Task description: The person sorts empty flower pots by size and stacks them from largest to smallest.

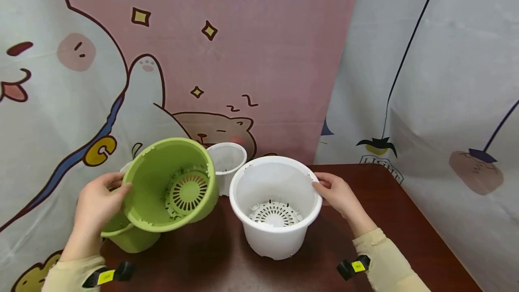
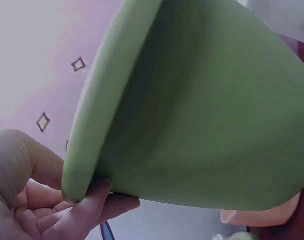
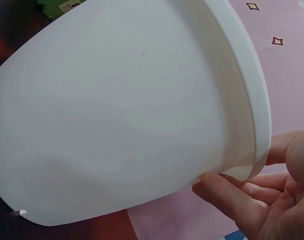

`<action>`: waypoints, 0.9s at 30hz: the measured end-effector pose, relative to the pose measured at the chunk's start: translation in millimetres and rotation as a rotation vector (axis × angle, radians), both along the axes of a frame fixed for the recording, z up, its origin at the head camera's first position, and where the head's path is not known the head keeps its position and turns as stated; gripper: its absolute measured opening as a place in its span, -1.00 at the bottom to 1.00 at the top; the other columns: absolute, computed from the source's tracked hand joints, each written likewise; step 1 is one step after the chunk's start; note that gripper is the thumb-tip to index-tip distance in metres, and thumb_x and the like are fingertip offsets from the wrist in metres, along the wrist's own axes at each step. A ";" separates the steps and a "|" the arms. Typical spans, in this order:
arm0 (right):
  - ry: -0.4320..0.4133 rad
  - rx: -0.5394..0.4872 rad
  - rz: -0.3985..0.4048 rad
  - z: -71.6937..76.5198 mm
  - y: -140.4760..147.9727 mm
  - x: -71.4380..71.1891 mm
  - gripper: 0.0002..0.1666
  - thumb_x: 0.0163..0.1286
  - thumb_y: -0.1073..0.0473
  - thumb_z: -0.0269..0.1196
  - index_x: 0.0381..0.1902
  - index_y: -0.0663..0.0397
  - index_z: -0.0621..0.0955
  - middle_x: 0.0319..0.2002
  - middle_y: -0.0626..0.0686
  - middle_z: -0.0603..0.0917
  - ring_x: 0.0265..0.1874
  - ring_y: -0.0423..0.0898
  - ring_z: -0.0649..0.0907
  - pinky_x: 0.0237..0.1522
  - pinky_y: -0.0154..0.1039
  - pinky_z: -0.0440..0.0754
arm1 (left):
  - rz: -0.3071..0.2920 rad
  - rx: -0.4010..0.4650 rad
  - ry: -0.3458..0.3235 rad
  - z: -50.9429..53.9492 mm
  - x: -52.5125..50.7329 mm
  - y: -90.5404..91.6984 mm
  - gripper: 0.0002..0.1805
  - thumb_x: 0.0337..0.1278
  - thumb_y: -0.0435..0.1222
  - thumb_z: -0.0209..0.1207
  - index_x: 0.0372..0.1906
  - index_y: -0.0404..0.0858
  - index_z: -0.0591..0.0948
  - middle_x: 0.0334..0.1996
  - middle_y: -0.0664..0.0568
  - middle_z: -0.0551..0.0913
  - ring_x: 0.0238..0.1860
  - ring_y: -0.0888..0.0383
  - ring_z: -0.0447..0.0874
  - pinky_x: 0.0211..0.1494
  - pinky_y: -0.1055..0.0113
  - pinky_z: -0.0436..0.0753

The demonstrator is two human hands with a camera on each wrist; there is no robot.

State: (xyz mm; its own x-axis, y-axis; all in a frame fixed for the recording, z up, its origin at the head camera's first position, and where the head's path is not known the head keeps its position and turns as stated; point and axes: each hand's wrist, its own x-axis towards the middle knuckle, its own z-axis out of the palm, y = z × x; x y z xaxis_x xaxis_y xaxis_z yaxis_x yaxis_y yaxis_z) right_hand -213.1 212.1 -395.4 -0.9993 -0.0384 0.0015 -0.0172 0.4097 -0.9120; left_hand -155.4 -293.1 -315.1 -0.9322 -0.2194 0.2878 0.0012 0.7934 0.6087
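My left hand (image 1: 97, 199) pinches the rim of a large green plastic flower pot (image 1: 152, 184), thumb on the inside and fingers outside. That pot is tilted, its mouth and slotted bottom facing the head camera, and it is held above the table. A white flower pot (image 1: 275, 240) of similar shape, also with a slotted bottom, has its right rim pinched by my right hand (image 1: 338, 195). It leans toward the camera; whether its base touches the table I cannot tell. Close up, the wrist views show the green wall (image 2: 217, 115) and the white wall (image 3: 117, 110) of these pots.
Another green pot (image 1: 135, 238) stands lower left, partly behind the held one. A smaller white pot (image 1: 227, 159) is at the back between the two. An orange-pink container (image 2: 267, 215) shows in the left wrist view. The dark red-brown table (image 1: 373, 193) meets printed cloth walls (image 1: 284, 57).
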 end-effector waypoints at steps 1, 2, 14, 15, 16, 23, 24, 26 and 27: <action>0.001 -0.002 0.000 0.0 0.0 0.2 -0.46 0.47 0.21 0.19 0.32 0.36 0.42 0.06 0.37 0.60 -0.20 0.09 0.72 -0.28 -0.07 0.74 | 0.000 0.017 0.001 2.6 -0.1 0.4 -0.52 0.36 -0.20 0.14 0.19 -0.49 0.53 -0.05 -0.40 0.62 -0.57 0.23 0.61 -0.55 0.33 0.62; 0.000 -0.004 0.001 0.1 -0.1 0.5 -0.46 0.47 0.21 0.19 0.32 0.37 0.41 0.06 0.37 0.60 -0.20 0.10 0.72 -0.28 -0.07 0.74 | -0.002 0.035 0.003 5.1 -0.2 1.0 -0.52 0.37 -0.20 0.12 0.20 -0.49 0.52 -0.04 -0.40 0.61 -0.56 0.26 0.61 -0.55 0.34 0.64; -0.001 -0.015 0.003 2.0 -0.6 2.0 -0.46 0.48 0.20 0.18 0.31 0.36 0.43 0.07 0.37 0.60 -0.17 0.14 0.72 -0.28 -0.06 0.74 | -0.058 0.131 0.091 35.4 -7.5 11.3 -0.53 0.37 -0.22 0.15 0.23 -0.44 0.53 -0.02 -0.32 0.59 -0.54 0.36 0.63 -0.52 0.38 0.65; 0.000 -0.015 0.006 2.1 -0.5 2.0 -0.46 0.48 0.20 0.18 0.32 0.36 0.42 0.07 0.37 0.60 -0.18 0.14 0.72 -0.27 -0.06 0.74 | -0.064 0.133 0.094 37.2 -8.8 13.0 -0.53 0.37 -0.21 0.15 0.23 -0.44 0.53 -0.03 -0.30 0.59 -0.54 0.37 0.63 -0.52 0.38 0.66; -0.001 -0.017 0.003 2.1 -0.5 1.8 -0.47 0.48 0.20 0.18 0.31 0.35 0.43 0.06 0.37 0.60 -0.18 0.13 0.72 -0.27 -0.07 0.74 | -0.068 0.136 0.097 38.7 -10.0 14.9 -0.53 0.37 -0.21 0.15 0.23 -0.43 0.54 -0.04 -0.28 0.59 -0.53 0.37 0.62 -0.51 0.38 0.66; 0.001 -0.022 0.008 0.4 0.3 0.8 -0.47 0.48 0.20 0.17 0.31 0.34 0.43 0.05 0.35 0.62 -0.18 0.13 0.72 -0.27 -0.07 0.74 | -0.105 0.203 0.140 50.1 -18.5 31.4 -0.57 0.35 -0.23 0.18 0.19 -0.41 0.57 -0.14 -0.13 0.59 -0.50 0.36 0.63 -0.50 0.37 0.67; 0.002 -0.024 0.008 0.2 0.5 0.9 -0.47 0.48 0.20 0.17 0.31 0.35 0.43 0.05 0.36 0.62 -0.18 0.13 0.72 -0.27 -0.07 0.74 | -0.115 0.208 0.150 51.9 -20.0 34.1 -0.57 0.35 -0.24 0.18 0.19 -0.41 0.57 -0.15 -0.13 0.59 -0.49 0.37 0.63 -0.50 0.37 0.68; 0.007 -0.025 0.009 -0.5 0.9 0.8 -0.47 0.48 0.20 0.17 0.31 0.36 0.42 0.05 0.36 0.61 -0.18 0.13 0.72 -0.27 -0.07 0.74 | -0.133 0.210 0.170 55.2 -22.9 40.0 -0.59 0.34 -0.25 0.18 0.17 -0.41 0.58 -0.18 -0.13 0.60 -0.50 0.37 0.63 -0.51 0.38 0.67; 0.008 -0.025 0.008 -0.7 1.1 0.9 -0.47 0.48 0.20 0.17 0.31 0.36 0.43 0.05 0.36 0.61 -0.19 0.12 0.72 -0.27 -0.07 0.74 | -0.142 0.211 0.180 56.6 -24.4 43.4 -0.60 0.34 -0.25 0.19 0.16 -0.41 0.59 -0.20 -0.12 0.60 -0.51 0.36 0.63 -0.52 0.39 0.66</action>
